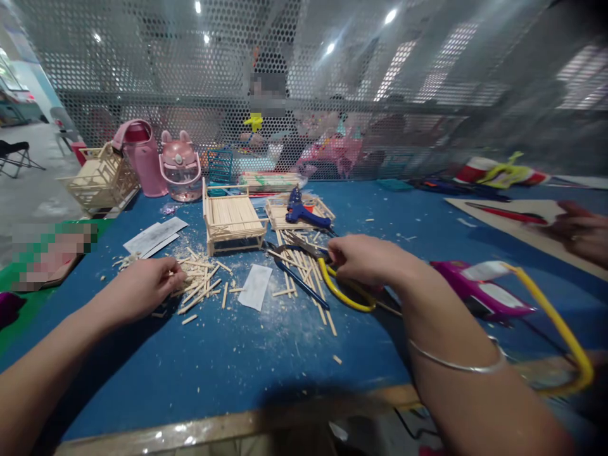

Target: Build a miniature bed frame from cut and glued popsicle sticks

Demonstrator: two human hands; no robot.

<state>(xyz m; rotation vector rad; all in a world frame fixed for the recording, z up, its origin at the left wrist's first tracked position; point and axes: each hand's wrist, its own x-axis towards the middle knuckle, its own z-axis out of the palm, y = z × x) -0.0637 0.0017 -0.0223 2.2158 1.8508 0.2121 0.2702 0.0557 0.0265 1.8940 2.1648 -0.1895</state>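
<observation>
My left hand [149, 282] reaches into the left edge of a pile of short wooden sticks [202, 285]. Its fingers are pinched together, and whatever lies between them is hidden. On the right, my right hand [368, 259] is closed at the yellow-handled scissors [346, 296], whose dark blades point away to the left. Beside them lie blue-handled pliers [304, 283], among longer wooden sticks [327, 310]. A small model bed made of sticks [235, 215] stands behind the pile. Behind the scissors, a blue glue gun [306, 215] rests on a low stick frame [280, 215].
White paper slips [256, 286] lie on the blue table [228, 380]. Two pink bottles [145, 158] and another stick model [97, 177] stand at the back left. A magenta device [489, 294] with a yellow cord sits right. Another person's hand [582, 231] is at the far right.
</observation>
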